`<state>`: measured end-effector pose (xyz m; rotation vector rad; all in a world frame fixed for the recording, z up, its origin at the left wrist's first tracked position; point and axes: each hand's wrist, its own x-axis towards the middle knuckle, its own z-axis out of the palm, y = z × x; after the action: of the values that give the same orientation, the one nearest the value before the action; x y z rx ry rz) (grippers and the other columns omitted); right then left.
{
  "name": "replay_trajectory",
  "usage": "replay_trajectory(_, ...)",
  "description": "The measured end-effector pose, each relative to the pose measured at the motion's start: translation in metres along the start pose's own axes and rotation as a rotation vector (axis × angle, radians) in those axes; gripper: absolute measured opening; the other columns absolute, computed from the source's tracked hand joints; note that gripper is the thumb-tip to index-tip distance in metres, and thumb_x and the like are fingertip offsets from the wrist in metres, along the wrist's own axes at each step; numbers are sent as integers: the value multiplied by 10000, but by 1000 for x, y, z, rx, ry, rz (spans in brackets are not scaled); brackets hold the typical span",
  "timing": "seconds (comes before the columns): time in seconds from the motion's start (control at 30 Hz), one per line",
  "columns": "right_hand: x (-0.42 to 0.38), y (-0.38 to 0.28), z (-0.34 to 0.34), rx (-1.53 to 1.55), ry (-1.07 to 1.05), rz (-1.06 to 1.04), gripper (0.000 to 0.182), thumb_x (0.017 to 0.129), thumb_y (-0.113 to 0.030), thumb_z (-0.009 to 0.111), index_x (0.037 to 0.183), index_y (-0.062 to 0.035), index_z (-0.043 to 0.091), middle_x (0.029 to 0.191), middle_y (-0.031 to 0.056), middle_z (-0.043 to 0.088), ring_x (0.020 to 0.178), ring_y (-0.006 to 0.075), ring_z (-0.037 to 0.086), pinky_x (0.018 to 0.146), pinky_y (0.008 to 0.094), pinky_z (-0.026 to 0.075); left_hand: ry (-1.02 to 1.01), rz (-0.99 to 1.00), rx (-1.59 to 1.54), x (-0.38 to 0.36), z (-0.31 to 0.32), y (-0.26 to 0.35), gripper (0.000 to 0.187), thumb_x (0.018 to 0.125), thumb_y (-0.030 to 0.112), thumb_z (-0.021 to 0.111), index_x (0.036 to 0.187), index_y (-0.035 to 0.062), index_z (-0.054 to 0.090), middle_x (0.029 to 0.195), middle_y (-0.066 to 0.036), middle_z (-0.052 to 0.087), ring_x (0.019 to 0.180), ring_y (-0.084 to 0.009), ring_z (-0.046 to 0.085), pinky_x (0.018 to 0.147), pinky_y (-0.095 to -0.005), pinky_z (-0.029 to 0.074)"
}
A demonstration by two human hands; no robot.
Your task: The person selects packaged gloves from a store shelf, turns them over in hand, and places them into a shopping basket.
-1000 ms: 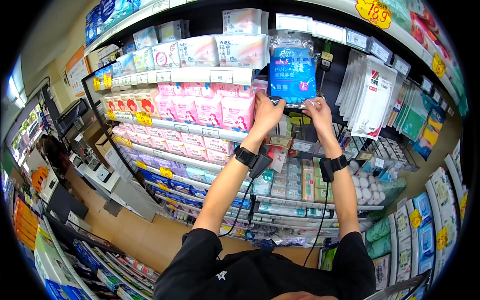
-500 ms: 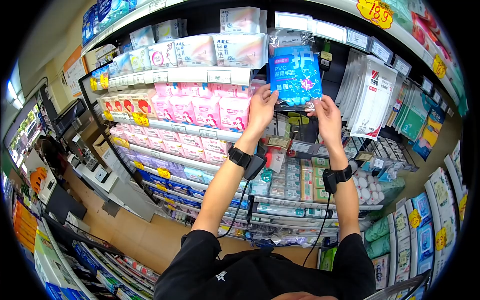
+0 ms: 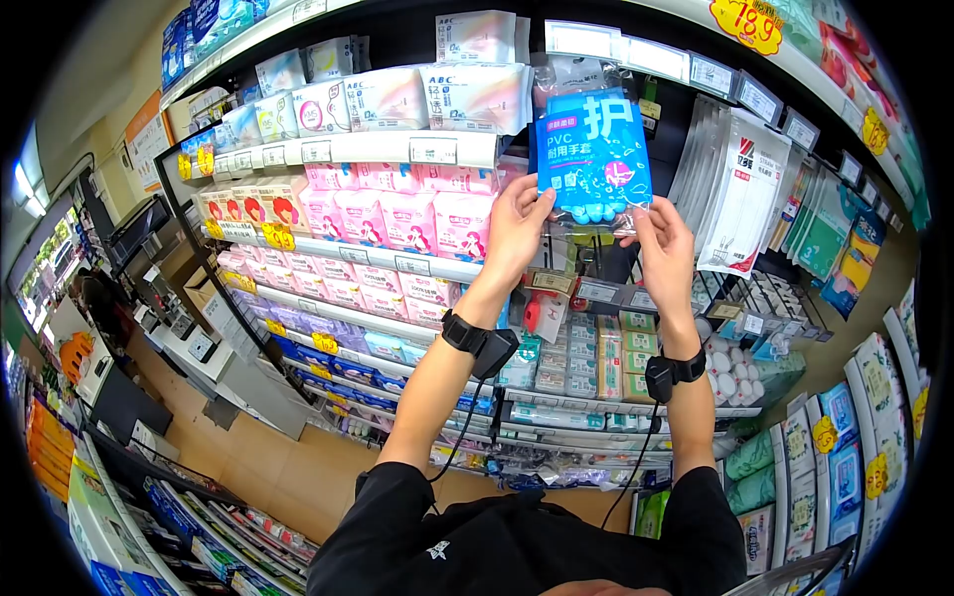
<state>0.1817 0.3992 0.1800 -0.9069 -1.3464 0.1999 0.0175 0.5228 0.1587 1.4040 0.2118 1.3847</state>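
Note:
A blue pack of PVC gloves in clear plastic is held upright in front of the hanging rack, tilted a little. My left hand is closed on its lower left edge, thumb on the front. At the lower right corner, my right hand pinches the clear plastic border. Pale blue glove fingers show through the bottom of the pack. Just behind its top is another clear-wrapped package, mostly covered. White hanging packs are to the right of my right hand.
Shelves on the left carry white ABC packs and pink packs. Below my hands, a shelf holds green-and-white boxes and white rolls. A counter stands at far left. Cables hang from both wrist straps.
The glove pack has shifted slightly right and looks a little larger, with its tilt changed. Both hands still grip it; my right hand has moved slightly right and down.

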Motion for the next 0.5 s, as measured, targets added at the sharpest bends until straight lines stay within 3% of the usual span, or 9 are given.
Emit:
replay_trajectory(0.07, -3, -6, 0, 0, -5, -5, 194, 997, -103, 578, 1108, 54, 600, 923, 79, 686, 733, 86, 621, 681, 233, 507, -13, -4, -17, -4, 1, 4, 358, 976, 114, 620, 1270, -56, 509, 1046, -75, 682, 829, -82, 585, 724, -225, 468)
replay_trajectory(0.13, -6, -12, 1, 0, -11, -10, 193, 996, -101, 580, 1107, 55, 601, 923, 79, 686, 731, 84, 618, 676, 230, 505, 2, -15, -3, -9, 2, 8, 349, 979, 186, 634, 1262, 2, 543, 1000, -17, 674, 798, -63, 565, 652, -204, 406)
replay_trajectory(0.37, -19, -29, 1, -23, 2, -27, 180, 988, -82, 585, 1105, 55, 603, 929, 80, 688, 731, 80, 612, 677, 225, 501, -26, -13, -6, -23, 4, 18, 355, 979, 182, 633, 1269, 2, 534, 996, -10, 673, 811, -61, 567, 670, -210, 412)
replay_trajectory(0.5, -26, -33, -1, -3, -4, -25, 182, 989, -85, 584, 1109, 51, 601, 945, 86, 688, 733, 79, 604, 675, 231, 502, -22, -14, -16, -33, 7, 30, 335, 985, 121, 611, 1266, -31, 508, 1090, -78, 680, 869, -86, 598, 723, -227, 461)
